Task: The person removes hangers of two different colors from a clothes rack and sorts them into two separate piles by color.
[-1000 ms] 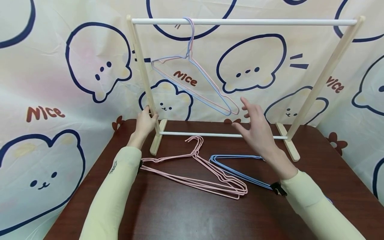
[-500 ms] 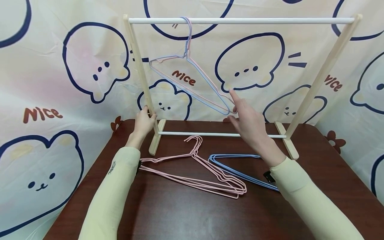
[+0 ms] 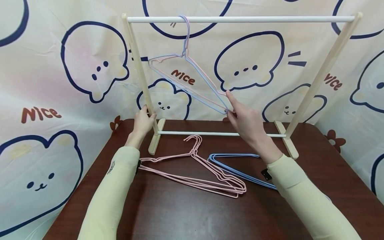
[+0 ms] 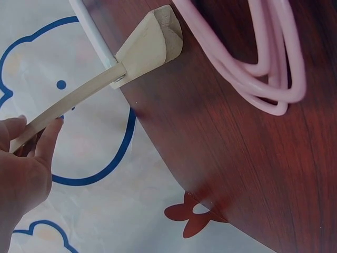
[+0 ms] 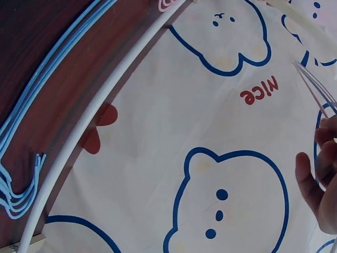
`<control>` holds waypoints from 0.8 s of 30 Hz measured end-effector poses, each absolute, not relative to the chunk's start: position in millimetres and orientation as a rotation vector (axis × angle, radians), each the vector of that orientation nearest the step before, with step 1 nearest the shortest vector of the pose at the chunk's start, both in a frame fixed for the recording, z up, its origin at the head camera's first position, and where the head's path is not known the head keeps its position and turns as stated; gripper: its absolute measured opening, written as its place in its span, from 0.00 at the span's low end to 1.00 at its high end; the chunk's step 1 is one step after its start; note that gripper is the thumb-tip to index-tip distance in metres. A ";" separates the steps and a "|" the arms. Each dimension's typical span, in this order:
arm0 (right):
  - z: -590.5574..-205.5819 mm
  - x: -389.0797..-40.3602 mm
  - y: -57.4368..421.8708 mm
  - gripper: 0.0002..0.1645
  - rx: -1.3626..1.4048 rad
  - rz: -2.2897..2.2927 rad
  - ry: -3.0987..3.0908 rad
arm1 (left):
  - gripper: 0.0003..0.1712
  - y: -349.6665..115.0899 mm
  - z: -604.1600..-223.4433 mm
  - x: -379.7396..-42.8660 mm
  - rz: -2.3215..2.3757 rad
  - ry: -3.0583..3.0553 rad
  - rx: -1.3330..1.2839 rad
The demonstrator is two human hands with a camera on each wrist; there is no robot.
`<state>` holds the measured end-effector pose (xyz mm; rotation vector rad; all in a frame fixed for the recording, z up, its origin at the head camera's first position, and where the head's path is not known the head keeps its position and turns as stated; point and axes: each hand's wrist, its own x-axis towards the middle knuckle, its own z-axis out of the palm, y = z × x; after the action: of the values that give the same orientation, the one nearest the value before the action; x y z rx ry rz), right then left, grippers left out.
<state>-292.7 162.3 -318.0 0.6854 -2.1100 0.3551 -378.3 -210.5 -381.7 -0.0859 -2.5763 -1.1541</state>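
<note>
My left hand (image 3: 143,124) grips the lower part of the wooden left post (image 3: 138,66) of a rack, thumb and fingers around it in the left wrist view. A blue hanger (image 3: 198,71) and a pink hanger (image 3: 207,76) hang together by their hooks near the left end of the white top rail (image 3: 255,19). At their lower right corner, my right hand (image 3: 247,125) pinches them between thumb and curled fingers, index finger extended upward. In the right wrist view, the right hand (image 5: 324,174) shows at the right edge, fingers at the hangers' end.
Several pink hangers (image 3: 192,181) lie stacked on the dark wooden table (image 3: 186,216) in front of the rack. Several blue hangers (image 3: 240,175) lie right of them, partly hidden under my right forearm. The white lower rail (image 3: 195,133) crosses between the rack's feet. Patterned cloth stands behind.
My right hand has moved left from beside the hanging hangers onto their lower right corner, its fingers closing there. The left hand stays on the post. The head view has shifted slightly.
</note>
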 end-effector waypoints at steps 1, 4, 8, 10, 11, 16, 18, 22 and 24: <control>-318.6 -293.1 163.0 0.36 0.694 0.371 -2.100 | 0.18 -210.4 -381.8 -378.2 -1.154 -2.575 -0.088; -321.1 -293.0 165.0 0.35 0.717 0.395 -2.069 | 0.18 -210.1 -382.2 -378.1 -1.154 -2.577 -0.089; -324.1 -291.0 167.5 0.36 0.731 0.418 -2.032 | 0.18 -209.5 -382.0 -378.5 -1.144 -2.582 -0.089; -325.2 -290.2 168.9 0.37 0.733 0.438 -2.016 | 0.18 -209.0 -381.6 -378.9 -1.140 -2.583 -0.088; -325.4 -289.8 169.5 0.37 0.733 0.447 -2.010 | 0.18 -208.8 -381.4 -379.0 -1.140 -2.582 -0.087; -325.0 -287.1 172.7 0.36 0.728 0.490 -1.983 | 0.18 -208.3 -381.8 -380.2 -1.136 -2.580 -0.087; -325.7 -284.7 174.2 0.36 0.717 0.512 -1.970 | 0.18 -208.0 -382.5 -380.5 -1.126 -2.582 -0.090; -328.2 -279.3 177.9 0.35 0.682 0.572 -1.965 | 0.18 -208.6 -382.9 -379.7 -1.128 -2.581 -0.086; -329.1 -277.2 180.5 0.34 0.659 0.600 -1.959 | 0.18 -209.0 -382.5 -379.4 -1.136 -2.579 -0.083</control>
<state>-277.2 180.5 -329.1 0.6585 -1.9592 0.5997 -379.4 -209.0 -382.5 -0.0832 -2.5785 -1.1355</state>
